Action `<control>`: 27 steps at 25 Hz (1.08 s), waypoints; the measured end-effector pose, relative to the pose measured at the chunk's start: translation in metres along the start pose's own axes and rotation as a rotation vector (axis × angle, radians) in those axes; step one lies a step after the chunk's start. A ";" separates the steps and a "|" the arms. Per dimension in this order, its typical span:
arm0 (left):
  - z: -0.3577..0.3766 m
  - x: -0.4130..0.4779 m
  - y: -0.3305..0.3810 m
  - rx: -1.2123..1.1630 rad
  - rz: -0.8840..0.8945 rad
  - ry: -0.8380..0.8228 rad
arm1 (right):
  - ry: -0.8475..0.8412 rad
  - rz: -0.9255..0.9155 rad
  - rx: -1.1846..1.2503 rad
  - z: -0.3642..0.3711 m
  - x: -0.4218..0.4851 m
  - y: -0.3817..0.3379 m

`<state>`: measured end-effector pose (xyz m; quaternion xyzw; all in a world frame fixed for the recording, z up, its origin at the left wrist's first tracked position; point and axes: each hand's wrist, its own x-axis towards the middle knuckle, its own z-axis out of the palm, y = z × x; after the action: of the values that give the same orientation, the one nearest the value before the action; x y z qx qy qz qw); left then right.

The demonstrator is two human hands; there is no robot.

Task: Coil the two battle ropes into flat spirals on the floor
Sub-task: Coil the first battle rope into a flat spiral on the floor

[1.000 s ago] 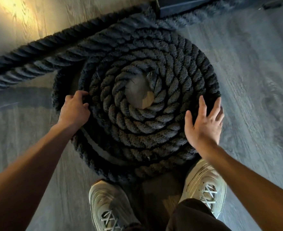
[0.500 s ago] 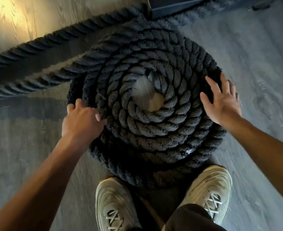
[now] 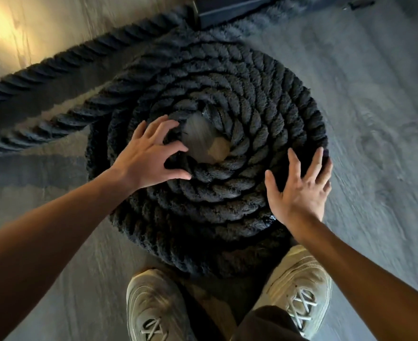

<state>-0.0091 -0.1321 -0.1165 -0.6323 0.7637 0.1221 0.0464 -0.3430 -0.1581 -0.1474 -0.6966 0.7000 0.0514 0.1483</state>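
Note:
A thick black battle rope lies wound in a spiral coil [image 3: 230, 114] on the grey floor, with a small bare gap [image 3: 200, 141] at its centre. My left hand [image 3: 146, 156] is spread on the inner turns left of that gap, fingers splayed. My right hand [image 3: 301, 190] lies flat with straight fingers on the coil's outer right rim. Two straight rope lengths [image 3: 55, 70] run from the coil away to the left, side by side.
My two pale sneakers [image 3: 299, 289] stand at the coil's near edge. A dark flat bar or base [image 3: 230, 7] lies at the top behind the coil. Grey wood-look floor [image 3: 375, 107] spreads to the right; a warm light patch falls at the top left.
My left hand has left the coil's left outer edge and moved inward onto the inner turns, fingers now spread. My right hand has slid down along the right rim toward me.

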 end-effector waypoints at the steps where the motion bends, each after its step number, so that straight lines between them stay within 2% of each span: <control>1: 0.002 0.004 0.005 0.037 0.041 0.017 | -0.001 -0.018 -0.007 -0.004 0.007 0.007; 4: 0.001 0.022 0.029 0.125 0.122 0.044 | 0.004 -0.064 -0.018 -0.022 0.035 0.032; 10: 0.007 0.068 0.095 0.182 0.158 0.084 | 0.001 -0.193 -0.044 -0.054 0.118 0.093; 14: -0.029 0.116 0.111 0.309 0.430 0.045 | -0.014 -0.245 -0.039 -0.075 0.146 0.109; 16: -0.054 0.145 0.105 0.369 0.508 0.039 | 0.089 -0.119 0.075 -0.068 0.124 0.106; 19: -0.068 0.179 0.101 0.378 0.448 0.023 | 0.181 0.210 0.277 -0.033 0.036 0.090; 21: -0.056 0.191 0.108 0.389 0.366 -0.092 | 0.205 0.306 0.286 -0.017 -0.015 0.080; 23: -0.042 0.199 0.120 0.375 0.289 -0.130 | 0.226 0.308 0.359 -0.011 -0.022 0.083; 27: -0.034 0.204 0.135 0.458 0.179 -0.042 | 0.259 0.247 0.348 -0.007 -0.010 0.083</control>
<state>-0.1776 -0.3120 -0.1119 -0.5323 0.8233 -0.0375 0.1932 -0.4266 -0.1481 -0.1493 -0.5703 0.7915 -0.1421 0.1677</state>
